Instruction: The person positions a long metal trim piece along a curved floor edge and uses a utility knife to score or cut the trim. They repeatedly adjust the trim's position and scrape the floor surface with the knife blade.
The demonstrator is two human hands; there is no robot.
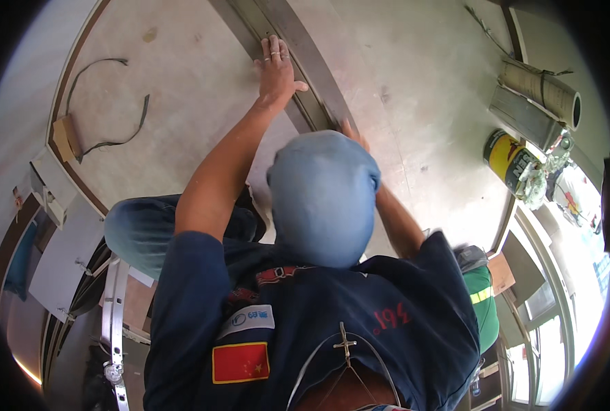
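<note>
A long grey metal channel (313, 104) with a wide grey-brown band (316, 48) along its right side runs from the top edge toward me. My left hand (275, 77) lies flat on the channel, fingers stretched forward and thumb out to the right, with a ring on one finger. Beyond a raised, rounded faded-blue shape, apparently my knee (324, 195), only part of my right hand (357, 134) shows, at the band's right edge. Its fingers are mostly hidden, so its grip cannot be made out.
Dark curved straps (142, 123) and a small brown block (66, 138) lie to the left. On the right are a thick tube (548, 96), a yellow-and-black can (507, 159) and crumpled clear plastic (534, 185). A metal rail (118, 329) stands at lower left, a green item (479, 308) at lower right.
</note>
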